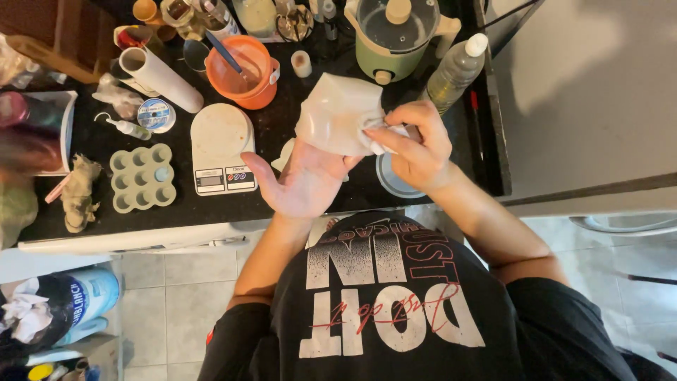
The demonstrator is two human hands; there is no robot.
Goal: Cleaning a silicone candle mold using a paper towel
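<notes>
Glove (pixel 337 113), thin, pale and translucent, is hanging over the fingers of my left hand (pixel 305 180), which I am holding open and palm up above the dark tabletop (pixel 296 123). My right hand (pixel 416 144) is pinching its cuff shut between thumb and fingers and tugging. Pulling too hard on such thin film, I am risking a tear at the cuff, and my elbows are working close to the digital scale (pixel 220 149) and the orange bowl (pixel 243 70), which a slip could knock.
</notes>
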